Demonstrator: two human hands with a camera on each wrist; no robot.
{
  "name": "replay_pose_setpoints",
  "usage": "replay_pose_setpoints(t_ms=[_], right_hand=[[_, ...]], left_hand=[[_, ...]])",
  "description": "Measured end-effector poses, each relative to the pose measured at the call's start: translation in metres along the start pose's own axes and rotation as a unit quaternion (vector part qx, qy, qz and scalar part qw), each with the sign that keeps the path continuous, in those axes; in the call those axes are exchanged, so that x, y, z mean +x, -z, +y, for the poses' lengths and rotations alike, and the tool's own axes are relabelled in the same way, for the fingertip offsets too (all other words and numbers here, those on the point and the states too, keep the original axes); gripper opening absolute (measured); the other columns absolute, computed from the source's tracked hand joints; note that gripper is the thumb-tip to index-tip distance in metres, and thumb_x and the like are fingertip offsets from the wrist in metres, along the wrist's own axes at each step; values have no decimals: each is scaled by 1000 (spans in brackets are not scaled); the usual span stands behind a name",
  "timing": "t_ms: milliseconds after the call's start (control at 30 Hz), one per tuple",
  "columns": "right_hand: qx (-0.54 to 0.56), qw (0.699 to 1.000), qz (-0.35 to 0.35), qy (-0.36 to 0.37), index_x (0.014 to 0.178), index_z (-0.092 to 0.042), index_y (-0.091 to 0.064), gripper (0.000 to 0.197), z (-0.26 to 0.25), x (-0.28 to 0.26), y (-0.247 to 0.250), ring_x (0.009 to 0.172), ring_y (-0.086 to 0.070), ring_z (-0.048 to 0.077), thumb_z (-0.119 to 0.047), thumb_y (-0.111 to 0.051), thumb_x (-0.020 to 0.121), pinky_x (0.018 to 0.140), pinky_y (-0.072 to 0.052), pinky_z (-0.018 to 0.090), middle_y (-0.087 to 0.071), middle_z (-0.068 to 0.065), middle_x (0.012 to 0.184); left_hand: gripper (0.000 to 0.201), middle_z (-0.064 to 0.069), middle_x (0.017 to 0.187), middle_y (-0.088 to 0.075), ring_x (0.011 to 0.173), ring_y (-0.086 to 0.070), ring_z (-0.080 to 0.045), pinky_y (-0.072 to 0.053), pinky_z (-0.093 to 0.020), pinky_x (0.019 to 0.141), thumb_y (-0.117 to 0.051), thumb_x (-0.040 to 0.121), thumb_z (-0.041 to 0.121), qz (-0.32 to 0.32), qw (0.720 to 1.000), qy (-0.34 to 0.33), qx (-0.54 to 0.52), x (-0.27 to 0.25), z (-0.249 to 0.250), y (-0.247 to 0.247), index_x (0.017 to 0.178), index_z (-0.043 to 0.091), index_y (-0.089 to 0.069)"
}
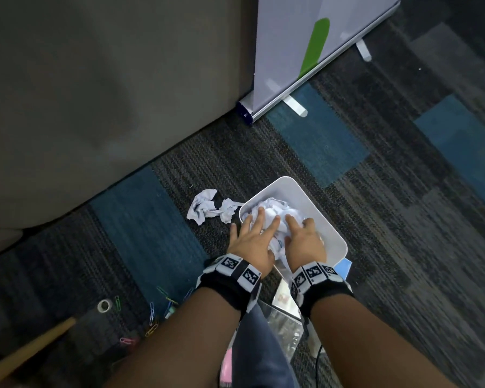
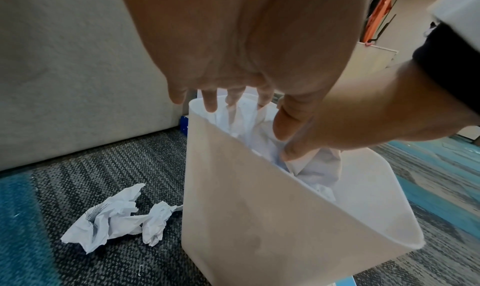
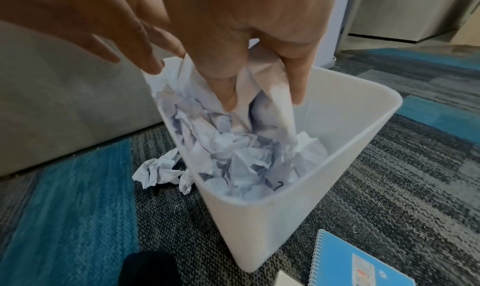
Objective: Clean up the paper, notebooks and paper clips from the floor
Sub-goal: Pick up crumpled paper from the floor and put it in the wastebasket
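A white plastic bin (image 1: 319, 208) (image 2: 259, 208) (image 3: 272, 228) stands on the carpet, holding a heap of crumpled paper (image 1: 272, 212) (image 3: 233, 150). My left hand (image 1: 252, 233) (image 2: 233, 43) lies over the bin's left rim, its straight, spread fingers pressing on the heap. My right hand (image 1: 303, 236) (image 3: 246, 33) reaches into the bin and grips a crumpled sheet between its fingers. Two more crumpled sheets (image 1: 205, 207) (image 2: 111, 216) (image 3: 158, 171) lie on the floor left of the bin. Several coloured paper clips (image 1: 151, 315) are scattered near my left forearm. A blue spiral notebook (image 3: 358, 259) (image 1: 343, 266) lies beside the bin.
A grey upholstered wall (image 1: 95, 93) runs along the left and back. A banner stand (image 1: 305, 51) with metal feet sits at the back right. A tape roll (image 1: 104, 305) and a wooden stick (image 1: 25, 354) lie at the lower left. A clear box (image 1: 283, 317) sits between my forearms.
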State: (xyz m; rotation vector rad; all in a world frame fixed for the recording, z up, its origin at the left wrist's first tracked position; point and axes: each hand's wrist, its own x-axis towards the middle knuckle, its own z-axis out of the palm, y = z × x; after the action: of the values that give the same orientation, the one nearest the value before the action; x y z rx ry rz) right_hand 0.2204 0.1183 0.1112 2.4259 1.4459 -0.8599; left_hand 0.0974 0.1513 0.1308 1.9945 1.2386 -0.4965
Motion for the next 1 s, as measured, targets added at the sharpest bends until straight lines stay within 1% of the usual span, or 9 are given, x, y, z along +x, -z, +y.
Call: replay_pose_setpoints(t_ms=[67, 133, 233, 333, 467, 600, 733, 833, 1000], right_hand=[[-29, 999, 27, -13, 143, -33, -28, 52, -1, -2, 1, 123, -45, 31, -25, -46, 95, 101, -41, 42, -34, 12, 140], [-49, 997, 51, -30, 146, -33, -24, 59, -4, -7, 6, 139, -26, 32, -34, -47, 91, 114, -22, 51, -27, 11, 148], [4, 994, 101, -49, 147, -27, -26, 61, -15, -15, 19, 147, -6, 30, -39, -42, 89, 116, 0, 55, -15, 9, 157], [43, 990, 121, -64, 147, -30, -28, 59, -24, -23, 27, 148, -2, 28, -38, -42, 90, 116, 6, 54, -11, 5, 159], [69, 990, 93, -76, 147, -28, -29, 60, -25, -30, 30, 147, -8, 28, -31, -46, 90, 116, 2, 56, -15, 3, 159], [83, 982, 154, -65, 142, -23, -40, 60, -28, -34, 31, 144, -21, 31, -29, -48, 83, 115, 0, 57, -30, 8, 153], [83, 966, 243, 26, 114, -20, -63, 46, -47, -44, 33, 128, -47, 31, -28, -56, 70, 113, -12, 57, -55, 9, 130], [96, 953, 272, 90, 101, -21, -68, 39, -71, -50, 35, 115, -56, 30, -28, -58, 63, 110, -18, 46, -62, 6, 119], [91, 955, 207, 191, 91, -24, -69, 30, -117, -55, 28, 100, -60, 27, -29, -48, 70, 95, -32, 37, -64, 2, 108]], left_hand=[[77, 6, 157, 22, 147, 12, -22, 6, -50, 116, -48, 93, 26, -5, 1000, -4, -10, -2, 1, 0, 149, 41, 3], [80, 6, 156, 26, 147, 13, -22, 5, -50, 116, -50, 92, 23, -8, 1000, -15, -17, -6, 4, 3, 149, 40, 3], [83, 3, 156, 27, 147, 12, -24, 4, -51, 116, -53, 90, 26, -8, 999, -38, -20, -13, 9, 11, 148, 41, 4], [81, 1, 157, 24, 147, 9, -24, 3, -51, 118, -53, 87, 23, 11, 998, -59, -31, -22, 10, 21, 149, 40, -4], [60, 2, 160, 7, 148, -1, -21, 0, -47, 118, -48, 90, 20, 73, 994, -48, -65, -34, 2, 26, 144, 35, -27], [57, 3, 160, -6, 146, -9, -20, -4, -47, 119, -48, 87, 19, 113, 988, -34, -101, -43, -16, 26, 140, 35, -34], [54, 2, 158, -14, 145, -12, -21, -9, -47, 119, -50, 87, 19, 121, 986, -6, -114, -50, -31, 28, 137, 34, -36], [51, 2, 157, -17, 145, -14, -19, -10, -45, 119, -49, 88, 20, 139, 983, 10, -123, -58, -39, 30, 136, 32, -39], [48, 5, 154, -23, 143, -20, -18, -14, -42, 118, -50, 86, 30, 149, 976, 54, -152, -64, -69, 28, 133, 33, -42]])
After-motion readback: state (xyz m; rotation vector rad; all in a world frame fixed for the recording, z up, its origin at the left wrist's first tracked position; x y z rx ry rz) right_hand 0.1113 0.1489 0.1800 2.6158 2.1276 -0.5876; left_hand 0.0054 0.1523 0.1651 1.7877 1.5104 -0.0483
